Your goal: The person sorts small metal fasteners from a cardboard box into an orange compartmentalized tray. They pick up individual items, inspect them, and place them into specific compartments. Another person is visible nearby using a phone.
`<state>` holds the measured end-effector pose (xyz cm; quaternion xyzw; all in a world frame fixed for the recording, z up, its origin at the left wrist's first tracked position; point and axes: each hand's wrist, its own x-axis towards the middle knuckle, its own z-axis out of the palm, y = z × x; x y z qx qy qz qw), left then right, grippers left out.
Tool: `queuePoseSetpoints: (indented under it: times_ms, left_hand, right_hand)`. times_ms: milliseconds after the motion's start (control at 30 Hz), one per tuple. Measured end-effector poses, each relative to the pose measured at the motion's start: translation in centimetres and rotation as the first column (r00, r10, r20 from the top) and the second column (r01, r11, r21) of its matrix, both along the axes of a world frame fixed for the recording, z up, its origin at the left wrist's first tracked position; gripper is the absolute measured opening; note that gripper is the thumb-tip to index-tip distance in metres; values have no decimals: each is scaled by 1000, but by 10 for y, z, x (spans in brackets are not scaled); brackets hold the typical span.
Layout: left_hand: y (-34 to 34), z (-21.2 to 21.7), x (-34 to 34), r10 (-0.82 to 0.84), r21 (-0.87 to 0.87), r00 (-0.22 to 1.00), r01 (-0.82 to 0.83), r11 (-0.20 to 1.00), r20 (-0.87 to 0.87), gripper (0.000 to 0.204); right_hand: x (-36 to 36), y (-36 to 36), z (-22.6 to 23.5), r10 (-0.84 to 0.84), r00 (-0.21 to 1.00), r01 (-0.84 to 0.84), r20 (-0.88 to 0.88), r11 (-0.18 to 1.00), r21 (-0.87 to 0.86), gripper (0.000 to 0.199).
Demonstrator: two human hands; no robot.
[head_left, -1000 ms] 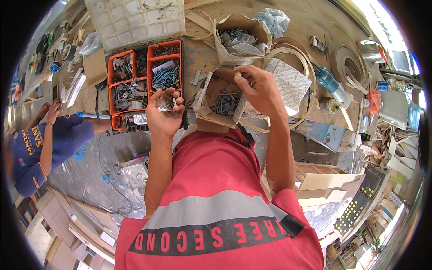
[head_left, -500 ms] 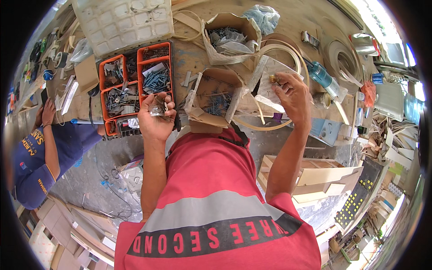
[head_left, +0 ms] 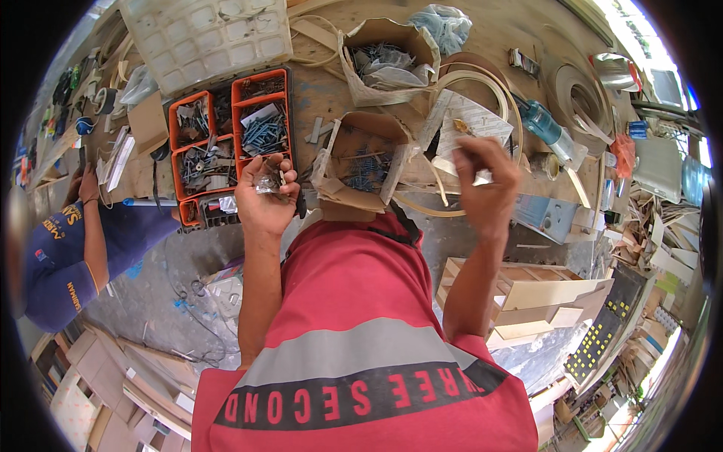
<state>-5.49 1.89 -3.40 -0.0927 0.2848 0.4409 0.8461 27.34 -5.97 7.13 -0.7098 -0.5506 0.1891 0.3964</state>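
My left hand (head_left: 265, 197), palm up with the fingers curled, holds small metal hardware pieces (head_left: 269, 181) that look partly wrapped in clear plastic. It is just in front of the orange-trimmed organizer (head_left: 235, 139), whose bins hold screws and fittings. To the right, my right hand (head_left: 488, 169) is smeared by motion, its fingers partly hidden. A whitish patch shows under it, and I cannot tell if it is held. Just beyond it, a small brass-coloured piece (head_left: 461, 126) rests on a flat white printed box (head_left: 474, 117). Between my hands stands an open cardboard box (head_left: 327, 162) with bluish screws (head_left: 367, 172).
Another carton of screws (head_left: 369, 90) stands farther back beside a plastic bag (head_left: 440, 29). Rolls of edge banding (head_left: 576, 94) and a teal power tool (head_left: 538, 124) lie on the right. At left, a person in a blue shirt (head_left: 83, 248) works at the same bench.
My right hand has drawn back toward me from the white box and let go of the brass-coloured piece, which now lies on it. My left hand has barely moved.
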Motion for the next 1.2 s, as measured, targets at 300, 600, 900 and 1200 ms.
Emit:
queuePoseSetpoints:
  times_ms: [300, 600, 900, 1200]
  left_hand:
    - [-4, 0, -5, 1, 10, 1000, 0, 1000, -26, 34]
    - [-20, 1, -22, 102, -47, 991, -106, 993, -82, 31]
    - [-20, -5, -20, 83, -52, 993, -87, 995, -82, 31]
    - [-10, -3, -17, 68, -6, 997, -69, 998, -47, 34]
  right_hand:
    - [-78, 61, -106, 626, 670, -533, 398, 780, -329, 20]
    - [-61, 92, -109, 704, 596, -494, 386, 700, -516, 13]
    - [-95, 75, -111, 778, 490, -601, 392, 628, -494, 5]
    - [-95, 64, -123, 794, 366, -600, 485, 600, -529, 6]
